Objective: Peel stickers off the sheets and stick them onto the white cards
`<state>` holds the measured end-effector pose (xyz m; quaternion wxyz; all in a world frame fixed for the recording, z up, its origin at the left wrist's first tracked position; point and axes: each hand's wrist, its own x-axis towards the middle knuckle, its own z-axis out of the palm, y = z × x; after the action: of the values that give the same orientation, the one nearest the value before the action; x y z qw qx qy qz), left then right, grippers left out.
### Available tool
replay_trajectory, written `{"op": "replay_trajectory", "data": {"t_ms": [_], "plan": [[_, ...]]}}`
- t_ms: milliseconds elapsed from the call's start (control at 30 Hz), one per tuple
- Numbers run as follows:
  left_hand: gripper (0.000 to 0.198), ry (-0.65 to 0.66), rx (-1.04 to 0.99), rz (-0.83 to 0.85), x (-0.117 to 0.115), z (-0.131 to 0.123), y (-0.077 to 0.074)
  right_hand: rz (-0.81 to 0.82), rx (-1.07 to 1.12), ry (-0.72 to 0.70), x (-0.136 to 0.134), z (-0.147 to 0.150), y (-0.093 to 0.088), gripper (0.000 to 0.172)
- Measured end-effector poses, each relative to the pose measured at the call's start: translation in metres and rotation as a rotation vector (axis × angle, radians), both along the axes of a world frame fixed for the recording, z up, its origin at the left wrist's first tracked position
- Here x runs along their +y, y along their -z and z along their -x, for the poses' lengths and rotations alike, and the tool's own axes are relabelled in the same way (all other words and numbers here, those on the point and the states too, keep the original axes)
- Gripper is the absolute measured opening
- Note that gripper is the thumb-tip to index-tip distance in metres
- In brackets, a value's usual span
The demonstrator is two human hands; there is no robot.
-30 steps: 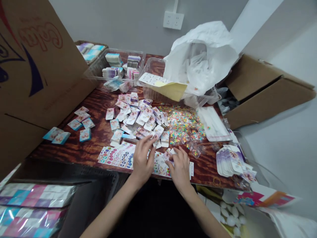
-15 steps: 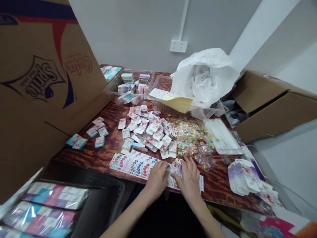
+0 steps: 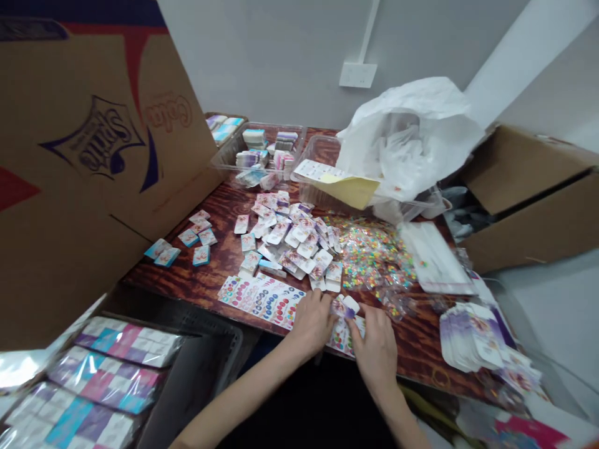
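Note:
Between my hands is a small white and purple printed carton [image 3: 345, 307], with white flaps spread at its far end. My left hand [image 3: 312, 319] grips its left side with bent fingers. My right hand [image 3: 377, 342] has its thumb against the carton's near right side and its fingers curled beyond it. Beneath both hands lie sticker sheets [image 3: 269, 302] with rows of coloured oval designs, partly covered by the hands. Just beyond is a heap of similar small cartons [image 3: 299, 240]. Small clear bags of colourful bits [image 3: 374, 252] lie to its right.
A large cardboard box [image 3: 107, 187] rises at the left, near several blue-edged cartons [image 3: 201, 254]. Clear trays [image 3: 219, 159] and a white plastic bag [image 3: 407, 137] stand at the back. Flat purple-white cartons [image 3: 470, 337] lie right; wrapped packs [image 3: 112, 380] sit lower left.
The view has shifted, so the table scene sits further right. The carton between my hands now shows raised white flaps, and my right hand's fingers have drawn back from its far side.

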<state>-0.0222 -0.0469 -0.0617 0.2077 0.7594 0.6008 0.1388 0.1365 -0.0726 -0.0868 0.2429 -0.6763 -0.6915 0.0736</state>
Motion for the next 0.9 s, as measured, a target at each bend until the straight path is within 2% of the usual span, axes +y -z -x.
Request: {"op": "replay_trajectory", "data": {"t_ms": [100,167,267,333,400,467,533,700,767,900], "plan": [[0.046,-0.012,0.029,0.005,0.005,-0.005,0.001,0.229,0.181,0.125,0.002,-0.011,-0.01,0.04],[0.049,-0.013,0.029,0.018,0.008,-0.01,0.002,0.333,0.331,0.149,0.005,-0.013,-0.012,0.04],[0.037,-0.015,-0.043,0.043,0.012,-0.015,0.004,0.36,0.545,0.118,0.008,-0.009,-0.011,0.038],[0.021,-0.054,-0.195,0.068,0.012,-0.015,0.006,0.297,0.574,0.078,0.008,-0.005,-0.013,0.036],[0.011,-0.094,-0.457,0.134,0.013,-0.015,0.006,0.192,0.507,0.023,0.008,-0.002,-0.018,0.033],[0.007,-0.097,-0.725,0.231,0.013,-0.014,0.005,0.091,0.429,-0.027,0.01,0.001,-0.025,0.03],[0.005,-0.104,-0.865,0.254,0.014,-0.013,0.001,0.002,0.376,-0.05,0.013,0.004,-0.035,0.028],[0.009,-0.232,-0.834,-0.054,0.015,-0.012,-0.013,-0.204,0.246,-0.103,0.028,0.021,-0.054,0.032],[0.009,-0.276,-0.856,-0.094,0.017,-0.01,-0.017,-0.243,0.219,-0.121,0.034,0.029,-0.058,0.033],[0.009,-0.345,-0.952,-0.073,0.023,-0.004,-0.021,-0.284,0.19,-0.151,0.044,0.041,-0.066,0.035]]}}
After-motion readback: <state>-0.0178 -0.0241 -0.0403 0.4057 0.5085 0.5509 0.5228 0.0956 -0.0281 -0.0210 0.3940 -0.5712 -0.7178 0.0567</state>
